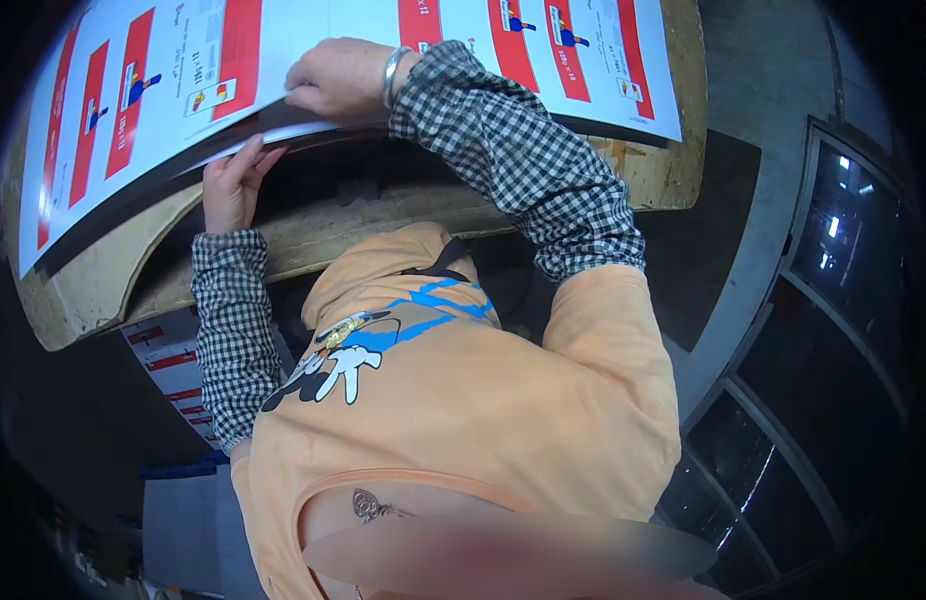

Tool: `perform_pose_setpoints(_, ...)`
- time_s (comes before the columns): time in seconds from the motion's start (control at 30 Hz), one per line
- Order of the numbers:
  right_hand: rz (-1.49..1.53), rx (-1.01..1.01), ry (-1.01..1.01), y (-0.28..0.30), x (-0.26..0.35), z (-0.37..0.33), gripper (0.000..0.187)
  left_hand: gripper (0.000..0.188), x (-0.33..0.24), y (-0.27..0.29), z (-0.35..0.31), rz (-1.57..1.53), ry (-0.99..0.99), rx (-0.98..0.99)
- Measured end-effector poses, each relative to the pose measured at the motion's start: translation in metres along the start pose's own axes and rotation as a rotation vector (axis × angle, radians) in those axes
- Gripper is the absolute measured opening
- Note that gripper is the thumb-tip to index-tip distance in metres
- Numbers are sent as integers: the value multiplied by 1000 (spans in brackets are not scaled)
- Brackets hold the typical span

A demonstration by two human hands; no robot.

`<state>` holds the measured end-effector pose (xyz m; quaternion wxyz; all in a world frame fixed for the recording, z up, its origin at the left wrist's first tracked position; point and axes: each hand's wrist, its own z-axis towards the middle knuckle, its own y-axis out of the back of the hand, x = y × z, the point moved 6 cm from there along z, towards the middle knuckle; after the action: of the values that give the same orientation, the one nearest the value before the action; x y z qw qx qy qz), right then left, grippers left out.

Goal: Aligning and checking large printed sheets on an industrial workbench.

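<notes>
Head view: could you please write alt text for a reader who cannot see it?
Seen from above, a person's right hand presses on a stack of white printed sheets with red panels, while the left hand lifts the sheet edge. The sheets lie on a worn wooden table.

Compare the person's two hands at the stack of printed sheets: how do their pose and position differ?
The right hand lies palm-down on top of the printed sheets, fingers curled at the near edge; the left hand sits below that edge, fingers reaching up under the stack. The right wrist wears a silver bangle; the left wrist shows none. The right hand is farther from the body, the left nearer. Both come out of black-and-white checked sleeve covers.
</notes>
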<state>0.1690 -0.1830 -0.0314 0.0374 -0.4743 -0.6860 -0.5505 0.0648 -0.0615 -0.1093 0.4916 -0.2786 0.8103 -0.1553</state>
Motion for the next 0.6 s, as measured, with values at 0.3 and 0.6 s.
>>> perform_pose_setpoints(0.3, 8, -287, 209, 20, 26, -22, 18, 29, 8, 12, 0, -88, -23, -51)
perform_pose_setpoints(0.6, 168, -238, 119, 16, -5, 6, 29, 25, -7, -6, -12, -73, 18, -64)
